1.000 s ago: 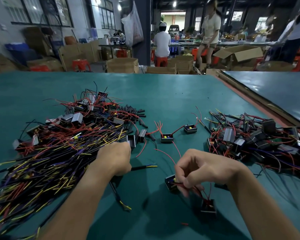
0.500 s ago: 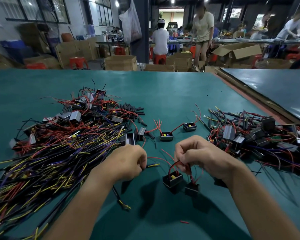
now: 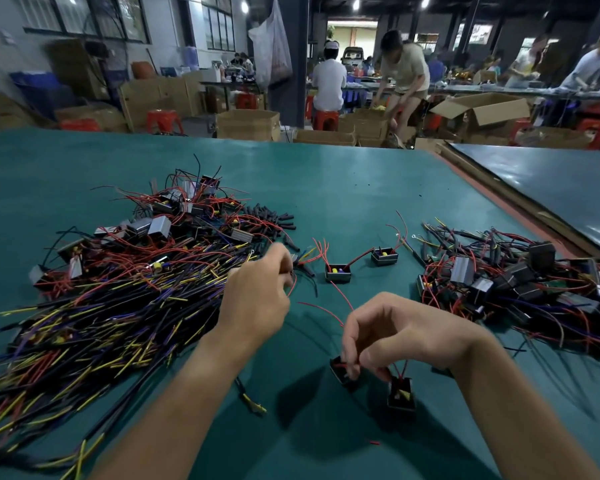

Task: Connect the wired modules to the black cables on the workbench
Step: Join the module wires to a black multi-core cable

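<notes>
Right grip pinches the red wires of two wired modules dangling low over the green surface; left grip pinches a black cable beside the cable pile

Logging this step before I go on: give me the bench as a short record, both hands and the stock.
left hand: grip pinches a thin black yellow-tipped cable by the pile's edge
right hand: grip pinches red wires of two small black box modules
loose modules: two more on the teal workbench, beyond the hands
cable pile: person's left
module pile: person's right
</notes>
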Demonstrator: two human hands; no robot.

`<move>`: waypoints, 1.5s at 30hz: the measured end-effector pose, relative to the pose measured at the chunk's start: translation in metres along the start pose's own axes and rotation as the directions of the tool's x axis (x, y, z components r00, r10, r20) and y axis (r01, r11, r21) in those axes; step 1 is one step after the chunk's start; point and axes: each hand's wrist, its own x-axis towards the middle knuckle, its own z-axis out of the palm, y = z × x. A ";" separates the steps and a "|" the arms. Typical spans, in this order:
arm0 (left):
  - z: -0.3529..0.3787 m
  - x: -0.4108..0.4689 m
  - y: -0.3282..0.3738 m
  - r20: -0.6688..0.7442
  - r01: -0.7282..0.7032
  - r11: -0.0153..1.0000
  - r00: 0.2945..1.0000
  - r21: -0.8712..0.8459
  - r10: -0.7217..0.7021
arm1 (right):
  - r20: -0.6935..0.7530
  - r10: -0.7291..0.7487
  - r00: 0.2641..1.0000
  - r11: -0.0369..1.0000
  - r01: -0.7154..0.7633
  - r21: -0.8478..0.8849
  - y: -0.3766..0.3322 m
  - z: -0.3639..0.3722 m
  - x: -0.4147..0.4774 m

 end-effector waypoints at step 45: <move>-0.016 -0.027 0.035 0.783 0.176 0.806 0.424 -0.565 0.456 | -0.750 0.087 0.655 0.958 0.151 0.244 0.006 -0.013 0.015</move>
